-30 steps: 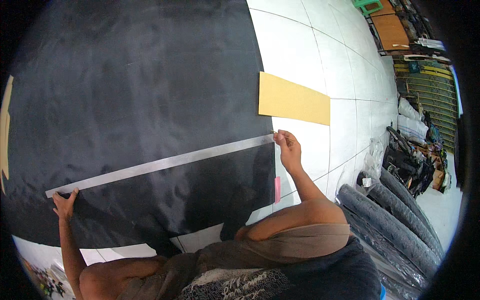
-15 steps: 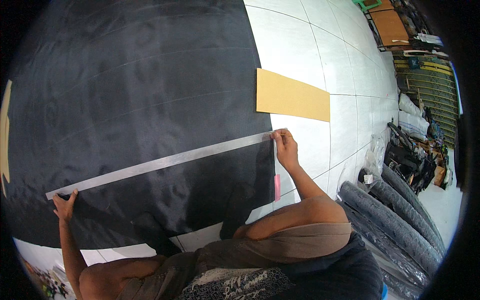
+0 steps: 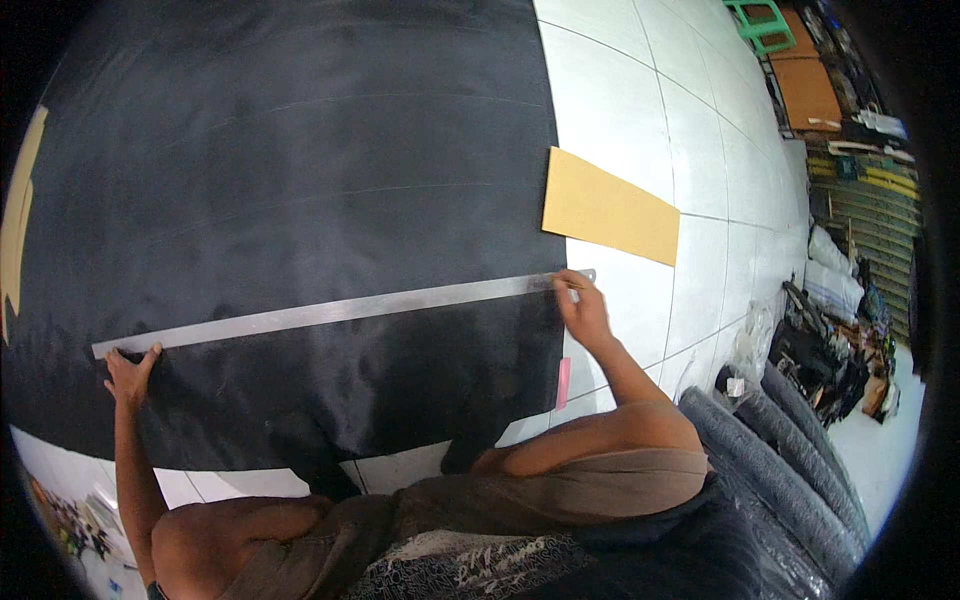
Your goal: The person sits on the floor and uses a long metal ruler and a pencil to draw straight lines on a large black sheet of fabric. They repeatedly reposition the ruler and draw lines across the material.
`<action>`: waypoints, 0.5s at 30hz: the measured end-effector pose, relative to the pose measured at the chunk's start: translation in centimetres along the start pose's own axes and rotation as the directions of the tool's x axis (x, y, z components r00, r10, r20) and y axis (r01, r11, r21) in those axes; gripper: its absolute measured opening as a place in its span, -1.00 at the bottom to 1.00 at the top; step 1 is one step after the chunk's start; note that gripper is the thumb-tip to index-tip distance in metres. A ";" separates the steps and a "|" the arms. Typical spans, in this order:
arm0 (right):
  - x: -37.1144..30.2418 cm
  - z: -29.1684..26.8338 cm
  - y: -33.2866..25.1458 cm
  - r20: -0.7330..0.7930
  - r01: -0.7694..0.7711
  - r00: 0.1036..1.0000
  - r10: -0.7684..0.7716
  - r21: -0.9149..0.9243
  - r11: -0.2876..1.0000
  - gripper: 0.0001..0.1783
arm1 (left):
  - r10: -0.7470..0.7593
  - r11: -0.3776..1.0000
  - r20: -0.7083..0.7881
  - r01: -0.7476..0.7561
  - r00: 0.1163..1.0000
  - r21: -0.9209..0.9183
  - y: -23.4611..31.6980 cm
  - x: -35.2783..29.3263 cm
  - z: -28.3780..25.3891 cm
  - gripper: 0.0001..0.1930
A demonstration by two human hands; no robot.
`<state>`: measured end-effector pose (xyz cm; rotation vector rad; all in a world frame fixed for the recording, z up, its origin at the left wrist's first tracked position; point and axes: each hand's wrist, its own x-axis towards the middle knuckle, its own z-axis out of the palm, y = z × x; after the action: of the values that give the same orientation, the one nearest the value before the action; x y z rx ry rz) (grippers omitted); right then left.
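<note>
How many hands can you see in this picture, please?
2: the left hand is by the left end of the metal ruler, and the right hand is near its right end. No others are visible.

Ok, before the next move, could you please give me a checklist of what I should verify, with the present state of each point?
1. Left hand touching the left end of the metal ruler: ok.
2. Right hand by its other end, thin tool pinched: ok.
3. Ruler reaching past the right edge of the black sheet: ok.
4. Yellow piece apart from the ruler: ok.
5. Ruler parallel to the faint line: cannot tell, lens bends lines.
</note>
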<state>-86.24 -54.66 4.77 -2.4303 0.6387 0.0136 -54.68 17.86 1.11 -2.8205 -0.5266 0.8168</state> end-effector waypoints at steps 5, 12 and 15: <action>1.2 0.8 -1.8 0.154 0.168 0.976 -0.156 -0.068 0.983 -0.76 | 0.002 1.000 -0.005 -0.002 1.000 0.017 -0.7 0.5 0.2 0.41; 4.4 3.8 -7.8 0.442 0.465 0.785 -0.433 0.041 0.884 -0.79 | 0.023 0.999 -0.095 -0.025 0.995 -0.019 -2.0 1.8 1.4 0.37; 4.3 0.3 -5.4 0.476 0.388 0.827 -0.300 -0.096 0.917 -0.79 | 0.030 1.000 -0.125 -0.031 0.992 -0.005 -1.7 2.2 2.3 0.36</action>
<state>-80.04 -52.65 6.88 -2.5579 -0.0233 0.5007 -54.68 20.34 -1.52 -2.8693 -0.4694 0.6386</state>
